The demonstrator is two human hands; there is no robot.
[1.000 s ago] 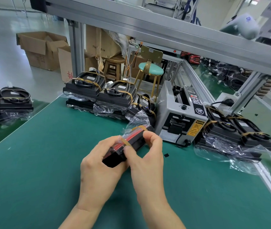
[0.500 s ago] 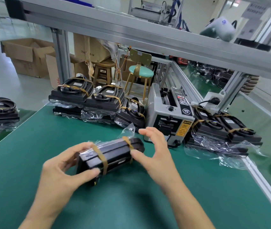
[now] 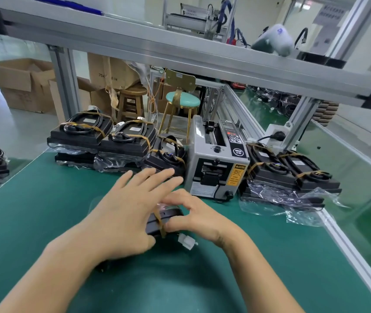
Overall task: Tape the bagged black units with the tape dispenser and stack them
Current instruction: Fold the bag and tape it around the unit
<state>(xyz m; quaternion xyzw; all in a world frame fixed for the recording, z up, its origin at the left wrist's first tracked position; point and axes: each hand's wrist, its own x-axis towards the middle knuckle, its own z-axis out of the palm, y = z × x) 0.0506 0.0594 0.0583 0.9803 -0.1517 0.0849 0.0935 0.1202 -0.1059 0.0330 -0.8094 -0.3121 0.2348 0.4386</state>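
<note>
Bagged black unit [image 3: 165, 219] lay on the green bench mat [image 3: 44, 213], in front of the grey tape dispenser [image 3: 217, 163]. Left hand [image 3: 125, 213] lay flat over the unit, fingers straight and spread, blurred. Right hand [image 3: 193, 216] pinched the unit's right end, thumb and fingers curled round it beside a brown tape band. A white connector [image 3: 188, 241] poked out below. Taped units sat stacked left of the dispenser [image 3: 103, 141] and right of it [image 3: 290, 172], both against the bench's far edge.
</note>
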